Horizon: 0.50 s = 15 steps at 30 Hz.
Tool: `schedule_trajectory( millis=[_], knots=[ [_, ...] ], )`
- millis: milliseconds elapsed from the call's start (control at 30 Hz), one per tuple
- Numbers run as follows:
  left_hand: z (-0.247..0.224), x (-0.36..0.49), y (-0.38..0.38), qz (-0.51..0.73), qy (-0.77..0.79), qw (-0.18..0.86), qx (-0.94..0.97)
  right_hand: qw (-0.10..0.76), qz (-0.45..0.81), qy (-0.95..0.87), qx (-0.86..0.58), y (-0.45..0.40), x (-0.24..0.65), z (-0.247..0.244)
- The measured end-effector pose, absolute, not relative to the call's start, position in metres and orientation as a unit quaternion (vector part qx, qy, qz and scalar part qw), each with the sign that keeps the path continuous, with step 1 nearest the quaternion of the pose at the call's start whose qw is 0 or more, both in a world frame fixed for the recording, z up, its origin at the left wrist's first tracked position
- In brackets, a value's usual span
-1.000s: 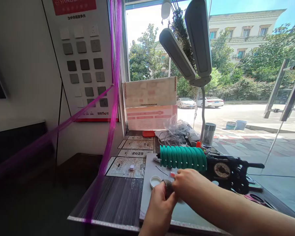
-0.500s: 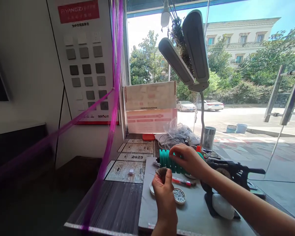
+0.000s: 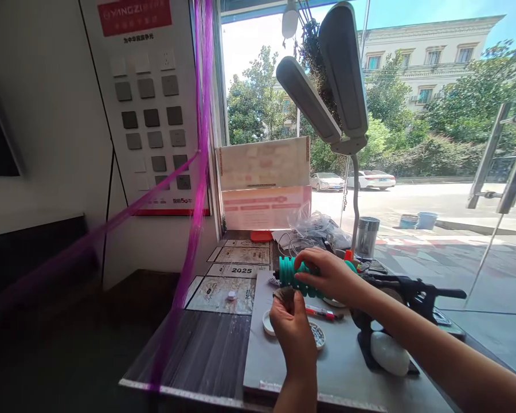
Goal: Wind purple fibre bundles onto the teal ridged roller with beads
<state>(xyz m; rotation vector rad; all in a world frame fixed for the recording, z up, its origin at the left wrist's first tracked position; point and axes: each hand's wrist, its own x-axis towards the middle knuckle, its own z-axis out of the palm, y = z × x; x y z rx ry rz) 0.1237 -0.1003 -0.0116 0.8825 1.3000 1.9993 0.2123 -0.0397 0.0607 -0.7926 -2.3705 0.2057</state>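
Note:
A green ridged roller (image 3: 286,272) lies across the black stand at the back of the grey board. My right hand (image 3: 322,275) is over it, thumb and fingers curved and apart at its front side; whether something small is between the fingertips cannot be made out. Just below and to the left, my left hand (image 3: 289,318) is closed round a small dark brown piece (image 3: 285,295). A round white dish of small pale beads (image 3: 317,335) is partly hidden behind my left wrist, and a white lid (image 3: 268,323) lies to its left. Behind them lies a red pen-like tool (image 3: 322,312).
A black clamp-like stand (image 3: 406,292) with a white rounded weight (image 3: 390,353) is on the right. Clear plastic bags (image 3: 318,229) and a metal cup (image 3: 367,237) stand behind. A two-headed lamp (image 3: 348,143) rises above. Purple strands (image 3: 193,235) hang at left.
The view has shifted slightly. My left hand has moved a little right and covers more of the bead dish. My right hand's fingers have spread a little at the roller.

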Motion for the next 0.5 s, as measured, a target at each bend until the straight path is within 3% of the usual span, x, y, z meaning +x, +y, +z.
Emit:
schedule_trajectory(
  millis=[500],
  knots=[
    [-0.0127,0.1289,-0.0950,0.782,0.463,0.284,0.306,0.277,0.040,-0.895,-0.348,-0.0406,0.2078,0.0613]
  ],
)
